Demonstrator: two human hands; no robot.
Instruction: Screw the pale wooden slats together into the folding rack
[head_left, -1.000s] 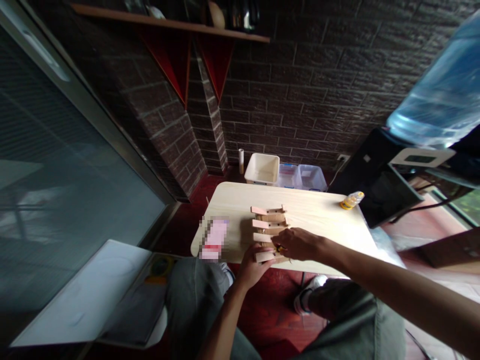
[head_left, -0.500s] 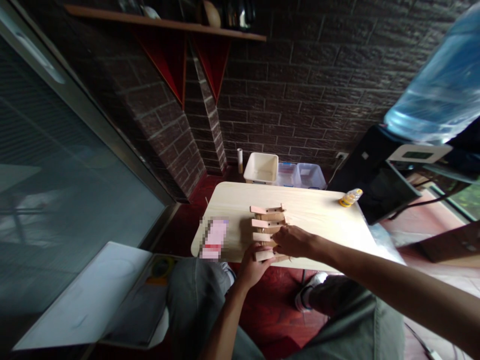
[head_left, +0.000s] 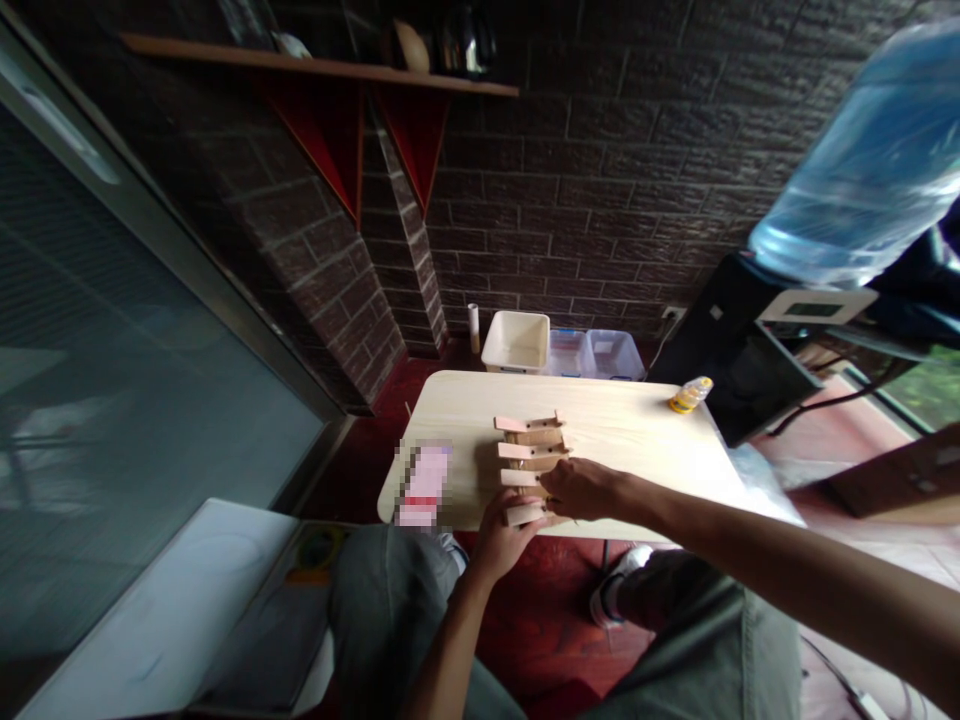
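Observation:
On the pale table (head_left: 442,410) lies a wooden assembly (head_left: 534,437) with several light slats set crosswise and dark dots along them. My left hand (head_left: 501,540) is closed around the nearest slat (head_left: 525,514) at the table's front edge. Just right of it, my right hand (head_left: 589,488) reaches down with bent, closed fingers at the inner end of another slat (head_left: 519,478). Whatever those fingertips hold is hidden behind the hand.
A phone-like pink item (head_left: 425,480), blurred out, lies on the table's left. A small yellow-and-clear bottle (head_left: 690,394) is at the far right corner. Behind the table are a cream bin (head_left: 517,340) and clear tubs (head_left: 613,355). A water dispenser (head_left: 750,330) stands right.
The camera view has shifted slightly. Both hands keep their places on the wooden assembly, with barely any visible finger movement.

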